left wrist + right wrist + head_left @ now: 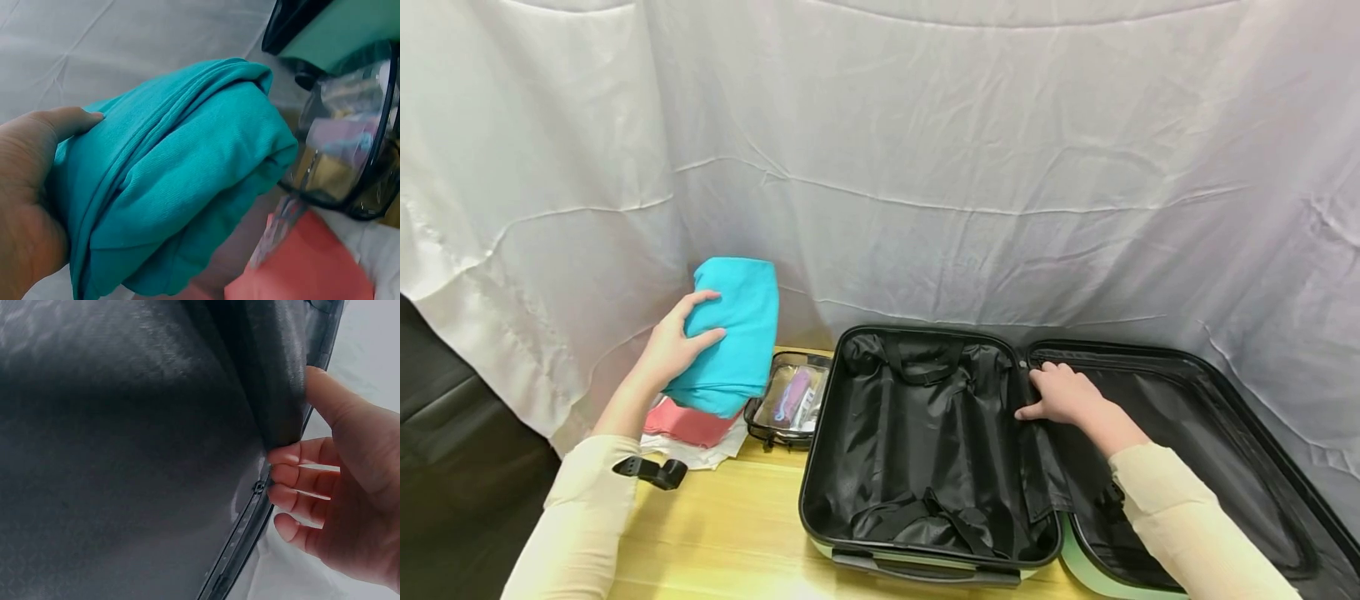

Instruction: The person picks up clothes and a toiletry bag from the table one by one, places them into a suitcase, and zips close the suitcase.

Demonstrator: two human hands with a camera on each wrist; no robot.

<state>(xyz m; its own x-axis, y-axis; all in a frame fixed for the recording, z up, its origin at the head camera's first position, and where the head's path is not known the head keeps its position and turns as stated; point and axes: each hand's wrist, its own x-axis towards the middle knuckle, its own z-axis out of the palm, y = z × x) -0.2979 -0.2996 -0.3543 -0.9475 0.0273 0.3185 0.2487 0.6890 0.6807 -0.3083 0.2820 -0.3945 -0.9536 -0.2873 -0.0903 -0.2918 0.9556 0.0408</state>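
My left hand grips a folded turquoise cloth, thumb on one side, holding it up above a coral-pink folded cloth. In the left wrist view, the layered folds of the turquoise cloth show at its near edge. An open suitcase with black lining and a pale green shell lies spread to the right. My right hand is over its middle seam, pinching a black fabric flap between thumb and fingers. Inside the left half lie black straps.
A clear pouch with black trim sits against the suitcase's left side, with purple and white items inside. White fabric lies under the coral cloth. Grey curtains hang behind. The suitcase's other half extends right.
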